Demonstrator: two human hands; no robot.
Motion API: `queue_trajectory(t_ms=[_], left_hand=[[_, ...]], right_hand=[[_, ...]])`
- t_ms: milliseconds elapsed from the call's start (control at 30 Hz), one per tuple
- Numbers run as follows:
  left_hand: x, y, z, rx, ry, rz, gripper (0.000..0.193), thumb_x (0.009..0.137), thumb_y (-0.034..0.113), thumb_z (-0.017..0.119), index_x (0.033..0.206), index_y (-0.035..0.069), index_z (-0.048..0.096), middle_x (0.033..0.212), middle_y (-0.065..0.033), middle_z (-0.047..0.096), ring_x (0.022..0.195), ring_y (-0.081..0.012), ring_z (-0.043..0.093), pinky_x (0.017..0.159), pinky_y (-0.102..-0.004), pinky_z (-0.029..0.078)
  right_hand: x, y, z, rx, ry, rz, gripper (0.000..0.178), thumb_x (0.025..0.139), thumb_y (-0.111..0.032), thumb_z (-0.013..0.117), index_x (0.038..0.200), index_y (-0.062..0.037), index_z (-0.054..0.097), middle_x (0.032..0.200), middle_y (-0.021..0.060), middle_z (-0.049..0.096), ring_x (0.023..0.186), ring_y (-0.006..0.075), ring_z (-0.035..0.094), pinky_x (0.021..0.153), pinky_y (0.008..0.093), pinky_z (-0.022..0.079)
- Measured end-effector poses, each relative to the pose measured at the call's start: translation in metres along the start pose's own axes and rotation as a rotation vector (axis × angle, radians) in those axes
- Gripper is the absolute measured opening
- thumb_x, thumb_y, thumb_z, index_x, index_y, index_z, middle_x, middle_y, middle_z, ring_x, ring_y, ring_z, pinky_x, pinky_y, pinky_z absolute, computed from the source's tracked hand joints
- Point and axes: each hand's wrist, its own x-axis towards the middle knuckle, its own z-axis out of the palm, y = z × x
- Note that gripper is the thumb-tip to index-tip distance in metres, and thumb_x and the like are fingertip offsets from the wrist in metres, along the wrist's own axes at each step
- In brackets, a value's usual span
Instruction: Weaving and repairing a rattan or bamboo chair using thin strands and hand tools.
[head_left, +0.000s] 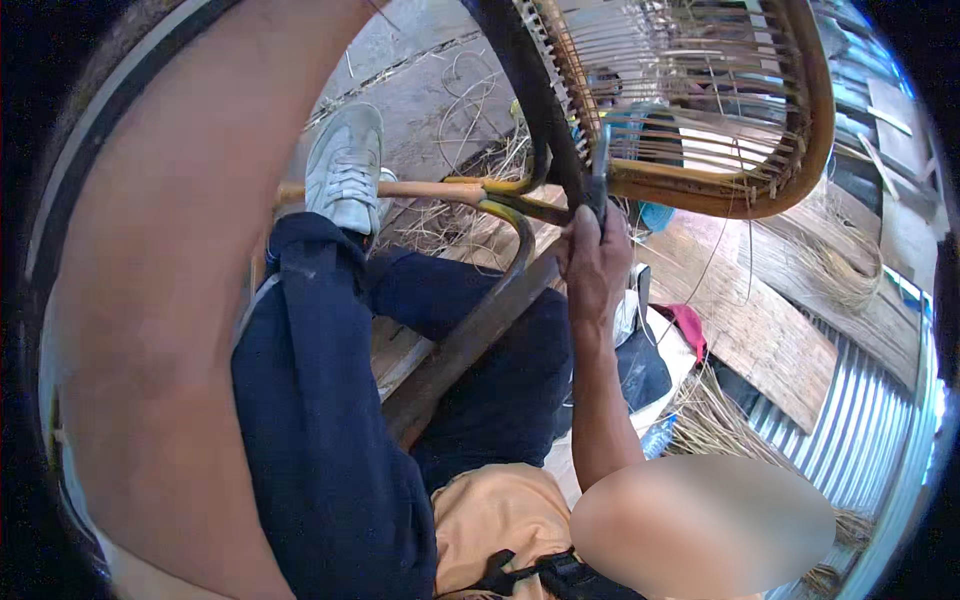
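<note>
**Closed grip beside the curved, honey-brown rattan panel frame (690, 188)**

Holds a slim, dark-handled tool with a grey metal blade (598, 187) in the right hand (597, 248), fingers wrapped shut, thumb along the handle, probably for steering. Points the blade upward at the frame's lower-left corner, near the pale stitched lacing (560, 90); cannot tell whether touching. Extends the bare left forearm (170, 300) past the upper edge of view, perhaps for bracing; cannot tell that hand's grip. Shows no readable brand, label or writing.

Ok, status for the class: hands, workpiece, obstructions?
Left hand: out of view. Right hand: gripping dark-handled tool. Rattan frame: next to it. Left arm: blocking the picture's left side.
</note>
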Motion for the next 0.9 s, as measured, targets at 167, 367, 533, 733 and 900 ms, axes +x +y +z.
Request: queue_trajectory(t_ms=[167,367,533,733,900], left_hand=[[-0.004,0.003,-0.002,0.013,0.002,0.006,0.024,0.079,0.019,0.053,0.083,0.001,0.068,0.083,-0.0213,0.066,0.081,-0.0361,0.065,0.071,-0.0462,0.052],[-0.005,0.002,-0.008,0.058,-0.166,-0.068,0.022,0.080,0.015,0.051,0.091,0.001,0.066,0.093,-0.0215,0.064,0.090,-0.0359,0.063,0.079,-0.0462,0.050],[-0.030,-0.013,-0.001,0.088,0.031,0.159,0.038,0.088,0.038,0.053,0.108,0.007,0.060,0.094,-0.0170,0.064,0.086,-0.0360,0.063,0.074,-0.0494,0.051],[-0.041,-0.001,-0.027,0.406,0.087,0.212,0.040,0.080,0.032,0.062,0.110,0.007,0.056,0.102,-0.0121,0.060,0.098,-0.0307,0.058,0.079,-0.0489,0.047],[-0.048,0.026,-0.043,0.318,0.107,0.317,0.037,0.073,0.029,0.069,0.103,0.009,0.060,0.101,-0.0095,0.059,0.094,-0.0281,0.058,0.082,-0.0446,0.043]], right_hand=[[-0.003,0.006,-0.003,-0.062,0.019,-0.025,0.020,0.092,-0.023,0.051,0.097,-0.0042,0.054,0.074,0.0051,0.053,0.060,0.0124,0.050,0.053,0.0244,0.038],[-0.033,0.021,-0.043,-0.162,-0.071,0.070,0.033,0.090,-0.024,0.053,0.116,-0.0047,0.054,0.099,0.0168,0.061,0.087,0.0290,0.060,0.080,0.0344,0.046],[-0.104,0.075,-0.090,-0.351,0.095,0.116,0.033,0.093,-0.026,0.048,0.115,-0.0015,0.052,0.097,0.0116,0.057,0.086,0.0197,0.053,0.080,0.0313,0.042],[-0.212,0.155,-0.120,-0.266,-0.026,0.444,0.037,0.091,-0.020,0.046,0.126,-0.0055,0.046,0.112,0.0222,0.058,0.107,0.0374,0.054,0.089,0.0422,0.041],[-0.292,0.214,-0.124,-0.472,-0.114,0.510,0.037,0.089,-0.023,0.052,0.122,-0.0061,0.048,0.107,0.0230,0.060,0.099,0.0395,0.058,0.081,0.0454,0.044]])
